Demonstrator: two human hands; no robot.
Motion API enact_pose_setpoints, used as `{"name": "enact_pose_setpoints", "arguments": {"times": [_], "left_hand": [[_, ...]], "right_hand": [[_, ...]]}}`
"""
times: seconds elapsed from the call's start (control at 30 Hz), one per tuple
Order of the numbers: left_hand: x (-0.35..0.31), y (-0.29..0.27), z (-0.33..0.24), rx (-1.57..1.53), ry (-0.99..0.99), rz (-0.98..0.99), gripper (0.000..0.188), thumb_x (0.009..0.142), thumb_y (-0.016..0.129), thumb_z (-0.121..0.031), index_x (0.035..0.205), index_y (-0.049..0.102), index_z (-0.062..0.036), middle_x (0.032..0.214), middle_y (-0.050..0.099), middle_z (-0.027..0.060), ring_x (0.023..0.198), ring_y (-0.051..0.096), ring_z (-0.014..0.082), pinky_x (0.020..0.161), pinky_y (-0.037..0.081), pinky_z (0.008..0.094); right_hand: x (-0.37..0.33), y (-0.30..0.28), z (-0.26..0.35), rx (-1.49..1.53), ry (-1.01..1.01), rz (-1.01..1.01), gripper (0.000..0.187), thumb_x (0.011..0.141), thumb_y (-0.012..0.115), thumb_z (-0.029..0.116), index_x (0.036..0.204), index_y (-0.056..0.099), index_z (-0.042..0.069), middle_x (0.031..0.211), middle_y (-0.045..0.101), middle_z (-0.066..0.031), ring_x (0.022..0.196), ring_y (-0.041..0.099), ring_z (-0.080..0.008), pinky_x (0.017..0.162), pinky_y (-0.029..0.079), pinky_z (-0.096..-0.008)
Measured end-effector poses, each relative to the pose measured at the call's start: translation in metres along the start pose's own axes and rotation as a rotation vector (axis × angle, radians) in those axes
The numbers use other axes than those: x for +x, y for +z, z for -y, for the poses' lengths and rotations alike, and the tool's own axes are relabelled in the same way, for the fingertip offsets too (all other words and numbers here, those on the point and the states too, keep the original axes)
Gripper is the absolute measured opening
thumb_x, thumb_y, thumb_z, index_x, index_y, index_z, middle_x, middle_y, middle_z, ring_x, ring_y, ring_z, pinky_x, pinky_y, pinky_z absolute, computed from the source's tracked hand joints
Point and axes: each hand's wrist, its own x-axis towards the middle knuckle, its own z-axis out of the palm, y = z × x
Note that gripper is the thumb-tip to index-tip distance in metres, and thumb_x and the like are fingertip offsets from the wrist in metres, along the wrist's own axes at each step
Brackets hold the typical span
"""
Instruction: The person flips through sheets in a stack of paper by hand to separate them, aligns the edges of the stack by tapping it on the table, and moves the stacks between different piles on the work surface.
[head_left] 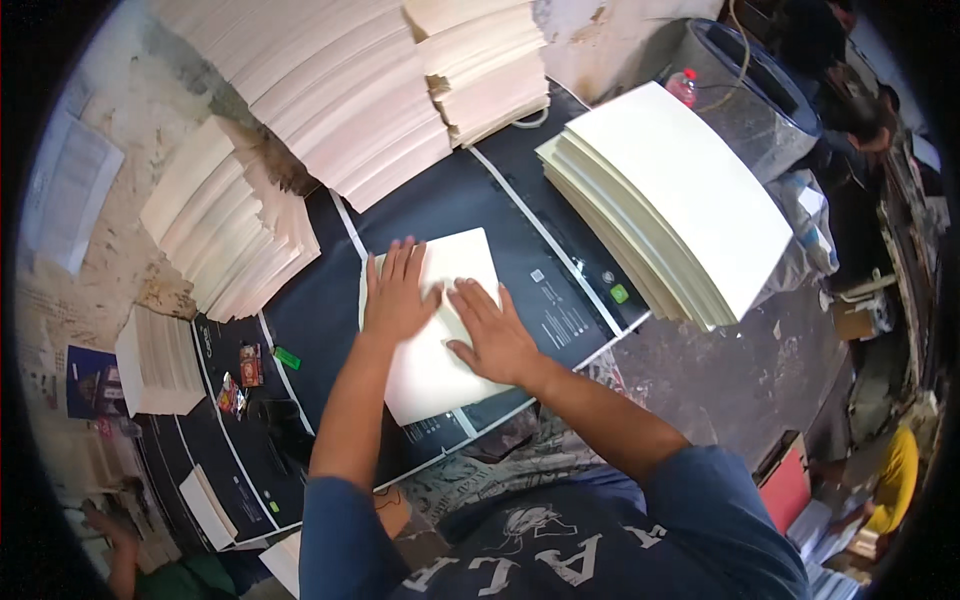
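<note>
Leftmost, we count one short paper stack (165,365), one thin pile (207,508) nearer the person, and one ragged-edged stack (225,225) farther back. Next come one small red box (251,366) and one small green item (287,357), both on the dark table cover (535,255). Behind stands one tall, wide stack (345,100). In front of it we see two hands on one cream paper piece (430,385); whether it is a single sheet or several, we cannot tell. The left hand (400,300) and right hand (490,340) lie flat on it, fingers slightly spread, gripping nothing. Past them are one narrower tall stack (485,75) at the back, one large white-topped stack (680,190), and one red-capped bottle (683,90) beyond it.
</note>
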Motion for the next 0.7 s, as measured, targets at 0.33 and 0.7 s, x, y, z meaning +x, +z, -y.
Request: {"name": "enact_pose_setpoints", "arguments": {"times": [0.33,0.7], "left_hand": [[-0.030,0.016,0.008,-0.311,-0.186,0.220,0.051,0.099,0.042,-0.040,0.124,0.054,0.0028,0.122,0.053,0.0242,0.113,0.050,0.0409,0.098,0.039,0.0486],[-0.192,-0.040,-0.057,-1.649,-0.598,0.162,0.078,0.065,0.086,-0.016,0.129,0.045,0.0040,0.125,0.056,0.0138,0.115,0.055,0.0251,0.100,0.044,0.0380]], "right_hand": [[-0.194,0.007,0.019,1.327,0.844,0.660,0.067,0.088,0.068,0.045,0.132,0.049,-0.002,0.114,0.063,-0.0162,0.099,0.060,-0.0232,0.084,0.049,-0.0354],[-0.132,-0.047,0.024,1.010,0.223,0.655,0.056,0.085,0.072,0.031,0.127,0.055,-0.002,0.122,0.062,-0.0211,0.113,0.059,-0.0279,0.096,0.047,-0.0373]]}}
